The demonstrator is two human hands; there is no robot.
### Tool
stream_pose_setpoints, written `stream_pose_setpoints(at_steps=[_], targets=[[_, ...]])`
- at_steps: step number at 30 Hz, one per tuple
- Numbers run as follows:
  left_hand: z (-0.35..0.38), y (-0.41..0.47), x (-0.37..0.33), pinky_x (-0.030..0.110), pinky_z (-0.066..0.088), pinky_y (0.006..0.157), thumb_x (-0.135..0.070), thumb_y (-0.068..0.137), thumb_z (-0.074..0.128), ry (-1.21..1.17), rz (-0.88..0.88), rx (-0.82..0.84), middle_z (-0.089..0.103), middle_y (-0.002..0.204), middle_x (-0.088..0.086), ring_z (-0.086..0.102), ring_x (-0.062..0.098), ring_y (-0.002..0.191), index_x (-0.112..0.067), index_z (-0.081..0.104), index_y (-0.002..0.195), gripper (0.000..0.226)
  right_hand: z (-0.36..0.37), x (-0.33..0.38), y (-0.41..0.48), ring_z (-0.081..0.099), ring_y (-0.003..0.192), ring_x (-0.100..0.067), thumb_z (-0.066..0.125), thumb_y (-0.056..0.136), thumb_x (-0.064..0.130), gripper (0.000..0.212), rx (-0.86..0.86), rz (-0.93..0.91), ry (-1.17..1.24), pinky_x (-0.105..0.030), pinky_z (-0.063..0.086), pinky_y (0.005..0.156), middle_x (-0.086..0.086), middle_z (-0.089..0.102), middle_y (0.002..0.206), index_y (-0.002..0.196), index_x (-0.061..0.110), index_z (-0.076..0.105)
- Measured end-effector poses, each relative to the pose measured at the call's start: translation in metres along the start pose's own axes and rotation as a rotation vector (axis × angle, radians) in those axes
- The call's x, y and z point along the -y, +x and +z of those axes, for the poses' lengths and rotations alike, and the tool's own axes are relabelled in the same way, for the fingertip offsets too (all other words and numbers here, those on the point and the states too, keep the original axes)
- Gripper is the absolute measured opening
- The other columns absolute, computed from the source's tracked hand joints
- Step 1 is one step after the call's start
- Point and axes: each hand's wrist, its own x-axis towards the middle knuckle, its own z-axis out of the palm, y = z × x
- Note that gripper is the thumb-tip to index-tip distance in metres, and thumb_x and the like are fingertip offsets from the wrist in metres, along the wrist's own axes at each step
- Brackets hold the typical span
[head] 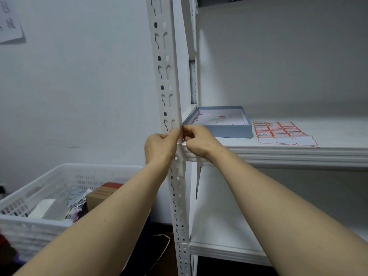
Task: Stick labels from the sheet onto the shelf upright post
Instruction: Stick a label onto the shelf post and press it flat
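While at the post, left hand, right hand, fingers pinched on label

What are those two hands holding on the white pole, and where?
A red-edged label at the corner of the post. The left hand pinches its left end, the right hand its right end. Fingers hide most of it.

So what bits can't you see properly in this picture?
Head view:
Label on the post: mostly hidden by the left grip and right grip; only red edges show.
Writing on the sheet: too small.
Wall paper: cut off by the left edge.
Basket contents: partly behind the left arm.
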Motion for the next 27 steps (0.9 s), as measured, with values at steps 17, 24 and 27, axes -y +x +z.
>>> stream_pose_setpoints(at_steps=[17,24,27], targets=[[0.008,0.011,0.004,0.029,0.038,0.057,-0.019,0.076,0.058,-0.048,0.012,0.015,0.047,0.061,0.010,0.040,0.022,0.059,-0.014,0.056,0.054,0.022,-0.002,0.003,-0.005,0.060,0.108,-0.025,0.039,0.078,-0.004,0.047,0.004,-0.017,0.010,-0.039,0.048,0.098,-0.008,0.069,0.108,0.114,0.013,0.065],[0.006,0.008,0.001,0.027,0.032,0.054,-0.019,0.078,0.059,-0.025,0.045,0.018,0.037,0.049,0.004,0.033,0.022,0.051,-0.016,0.043,0.045,0.038,-0.002,0.002,-0.004,0.059,0.111,-0.024,0.040,0.078,-0.006,0.048,0.011,-0.012,0.014,-0.040,0.046,0.101,-0.006,0.068,0.112,0.115,0.014,0.064],[0.005,0.006,0.002,0.024,0.027,0.049,-0.019,0.079,0.059,-0.016,0.057,0.024,0.033,0.043,-0.001,0.030,0.017,0.046,-0.016,0.041,0.042,0.041,-0.002,0.002,-0.004,0.060,0.110,-0.024,0.040,0.076,-0.006,0.050,0.010,-0.003,0.003,-0.040,0.047,0.100,-0.007,0.068,0.111,0.116,0.013,0.064]])
